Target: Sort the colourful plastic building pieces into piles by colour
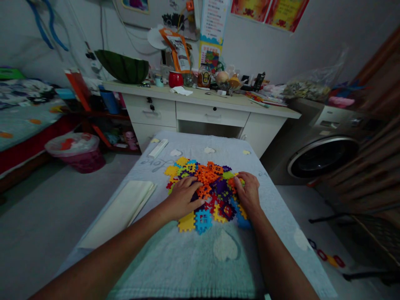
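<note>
A heap of plastic interlocking building blocks (pixel 206 176) in orange, yellow, red, purple, green and blue lies on the cloth-covered table. Some are square panels with window-like openings. My left hand (pixel 180 199) rests on the heap's left side, its fingers spread over the pieces and the thumb apart. Against the right edge lies my right hand (pixel 250 192), thumb and fingers apart, touching orange and yellow-green pieces. Neither hand visibly lifts a piece. Nearest me, a yellow block (pixel 186 222) and a light blue window block (pixel 203 221) lie flat at the heap's front.
A folded cream cloth or paper (pixel 120 210) lies left on the table, with a white narrow box (pixel 158 148) beyond it. Behind stands a white desk (pixel 150 112) crowded with items. A washing machine (pixel 321 141) is at right, a pink bin (pixel 78 156) at left.
</note>
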A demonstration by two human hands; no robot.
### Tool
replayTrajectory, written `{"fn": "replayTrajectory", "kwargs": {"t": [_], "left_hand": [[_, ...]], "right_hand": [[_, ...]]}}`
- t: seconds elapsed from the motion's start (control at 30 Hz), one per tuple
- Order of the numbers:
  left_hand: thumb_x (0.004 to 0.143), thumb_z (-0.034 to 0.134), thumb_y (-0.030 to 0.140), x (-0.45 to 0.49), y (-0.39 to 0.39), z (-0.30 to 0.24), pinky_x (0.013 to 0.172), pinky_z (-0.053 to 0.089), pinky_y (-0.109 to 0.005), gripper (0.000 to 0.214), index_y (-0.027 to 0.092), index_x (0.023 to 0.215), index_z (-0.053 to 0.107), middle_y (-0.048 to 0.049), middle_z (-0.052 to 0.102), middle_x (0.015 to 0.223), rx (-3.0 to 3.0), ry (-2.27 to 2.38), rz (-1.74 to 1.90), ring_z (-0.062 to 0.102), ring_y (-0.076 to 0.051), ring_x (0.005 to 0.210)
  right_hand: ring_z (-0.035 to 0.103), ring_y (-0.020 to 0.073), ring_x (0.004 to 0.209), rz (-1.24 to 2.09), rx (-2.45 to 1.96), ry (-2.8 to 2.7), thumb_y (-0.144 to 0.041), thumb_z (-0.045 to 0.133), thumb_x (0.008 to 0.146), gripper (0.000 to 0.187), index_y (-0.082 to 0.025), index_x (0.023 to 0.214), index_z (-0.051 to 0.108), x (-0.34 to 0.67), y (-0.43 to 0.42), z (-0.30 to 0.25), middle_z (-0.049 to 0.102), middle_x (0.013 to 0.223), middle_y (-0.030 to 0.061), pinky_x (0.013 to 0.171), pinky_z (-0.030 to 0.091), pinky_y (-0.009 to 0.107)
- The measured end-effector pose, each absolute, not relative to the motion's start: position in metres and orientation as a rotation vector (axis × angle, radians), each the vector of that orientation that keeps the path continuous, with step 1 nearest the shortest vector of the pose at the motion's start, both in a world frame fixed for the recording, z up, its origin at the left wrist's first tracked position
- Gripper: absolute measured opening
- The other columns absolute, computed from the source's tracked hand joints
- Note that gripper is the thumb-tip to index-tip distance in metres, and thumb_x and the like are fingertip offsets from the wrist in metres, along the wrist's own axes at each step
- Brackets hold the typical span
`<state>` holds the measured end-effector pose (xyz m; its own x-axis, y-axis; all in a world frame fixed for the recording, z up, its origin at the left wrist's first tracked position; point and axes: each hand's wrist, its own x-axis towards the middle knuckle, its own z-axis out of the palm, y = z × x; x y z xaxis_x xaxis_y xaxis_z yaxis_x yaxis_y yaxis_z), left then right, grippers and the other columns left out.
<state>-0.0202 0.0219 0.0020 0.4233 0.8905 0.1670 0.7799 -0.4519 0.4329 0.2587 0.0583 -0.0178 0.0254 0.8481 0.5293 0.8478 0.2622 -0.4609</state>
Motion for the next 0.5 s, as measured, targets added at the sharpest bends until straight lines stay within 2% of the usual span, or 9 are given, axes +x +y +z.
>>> {"fn": "replayTrajectory", "kwargs": {"t": [0.17, 0.27, 0.4, 0.5], "left_hand": [[0.082, 0.060, 0.047, -0.028, 0.018, -0.010, 0.107, 0.035, -0.053, 0.046, 0.030, 0.125, 0.057, -0.0083, 0.049, 0.139, 2.377, 1.468, 0.612, 0.042, -0.032, 0.130], [0.082, 0.060, 0.043, -0.023, 0.024, -0.009, 0.107, 0.035, -0.052, 0.045, 0.028, 0.125, 0.057, -0.0094, 0.049, 0.138, 2.413, 1.467, 0.653, 0.042, -0.032, 0.129], [0.083, 0.058, 0.042, -0.004, 0.046, -0.001, 0.106, 0.035, -0.052, 0.052, 0.022, 0.131, 0.053, -0.0156, 0.052, 0.134, 2.459, 1.500, 0.622, 0.045, -0.034, 0.126], [0.075, 0.065, 0.045, 0.014, 0.062, 0.000, 0.099, 0.039, -0.053, 0.062, 0.022, 0.132, 0.052, -0.0161, 0.058, 0.125, 2.397, 1.509, 0.502, 0.052, -0.036, 0.119]], "right_hand": [[0.053, 0.0271, 0.106, -0.007, -1.646, -1.734, -0.042, 0.047, 0.091, 0.031, -0.020, 0.093, 0.068, 0.268, 0.064, -0.021, 0.065, 0.111, 0.0116, 0.099, 0.033, 0.044], [0.054, 0.0279, 0.103, 0.001, -1.727, -1.714, -0.043, 0.047, 0.090, 0.032, -0.019, 0.095, 0.068, 0.274, 0.067, -0.023, 0.065, 0.107, 0.0121, 0.096, 0.035, 0.045], [0.055, 0.0296, 0.101, 0.039, -1.833, -1.694, -0.045, 0.046, 0.090, 0.035, -0.018, 0.097, 0.069, 0.279, 0.070, -0.027, 0.065, 0.107, 0.0135, 0.091, 0.039, 0.045], [0.057, 0.0277, 0.099, 0.086, -1.792, -1.724, -0.046, 0.045, 0.091, 0.037, -0.018, 0.097, 0.069, 0.279, 0.073, -0.032, 0.066, 0.104, 0.0135, 0.090, 0.041, 0.042]]}}
